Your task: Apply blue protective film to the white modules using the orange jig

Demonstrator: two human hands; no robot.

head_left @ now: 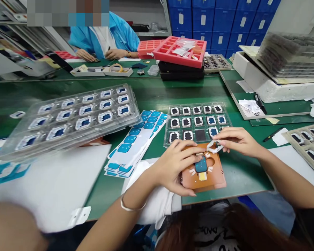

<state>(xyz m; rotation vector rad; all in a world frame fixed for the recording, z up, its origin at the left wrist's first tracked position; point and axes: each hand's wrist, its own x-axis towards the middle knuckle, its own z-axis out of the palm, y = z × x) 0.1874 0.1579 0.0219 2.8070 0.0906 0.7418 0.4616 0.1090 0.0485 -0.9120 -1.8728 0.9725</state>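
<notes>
Sticker sheets (136, 136): on the desk (243, 174).
Left hand (171, 167): spread over the orange block (215, 178), fingertips at the blue plate (200, 165).
White frame (212, 150): at the block's far-right corner; handling it seems the step in hand.
Right hand (238, 140): pinching the frame; I judge the next move calls for a light grip.

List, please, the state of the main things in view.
Left hand: resting on orange fixture
Right hand: pinching white frame
White frame: held, tilted
Orange fixture: lying flat
Blue piece: in fixture, partly covered
Smaller clear tray: mostly filled, one pocket unfilled
Left clear trays: stacked, loaded
Label sheets: piled unevenly
White cloth: crumpled
Upper red tray: holding plastic bags
</notes>
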